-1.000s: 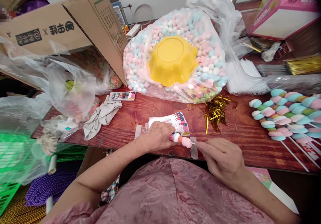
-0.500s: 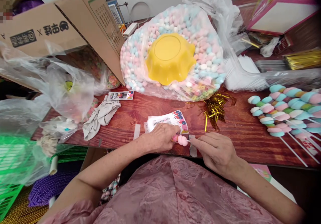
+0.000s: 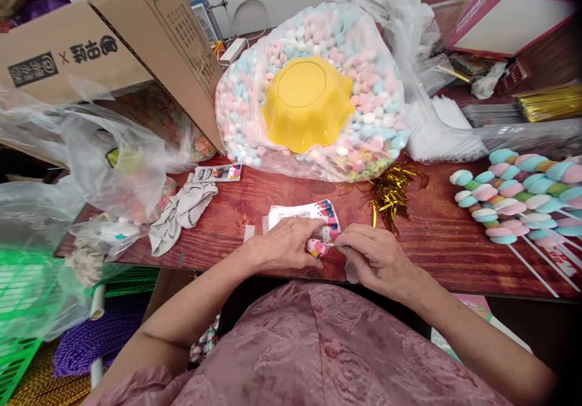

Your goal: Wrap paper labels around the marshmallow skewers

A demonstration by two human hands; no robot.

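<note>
While our two hands meet at the near edge of the table [image 3: 436, 254], we pinch a small pink candy piece [image 3: 317, 248] between them. Our left hand [image 3: 284, 245] curls over it from the left, fingers closed down so that most of the piece is hidden. Our right hand [image 3: 375, 259] comes in from the right with thumb and forefinger closed together at the candy's end; whether a stick runs between those fingertips we cannot tell. The candy sits just above the wood, right in front of our pink shirt [image 3: 318, 351].

Just behind our knuckles lies a printed wrapper card [image 3: 305, 212], partly covered by the left hand. To the right of it a tangle of gold twist ties [image 3: 390, 195] rests on the table. Farther right, well apart from our hands, we see a row of finished marshmallow skewers [image 3: 513, 197] with their white sticks pointing toward us. Behind the card sits a big clear bag of pastel marshmallows [image 3: 377, 97] with a yellow bowl [image 3: 308, 103] upside down on it. To the left lie a grey cloth [image 3: 184, 212] and a cardboard box [image 3: 91, 48].
</note>
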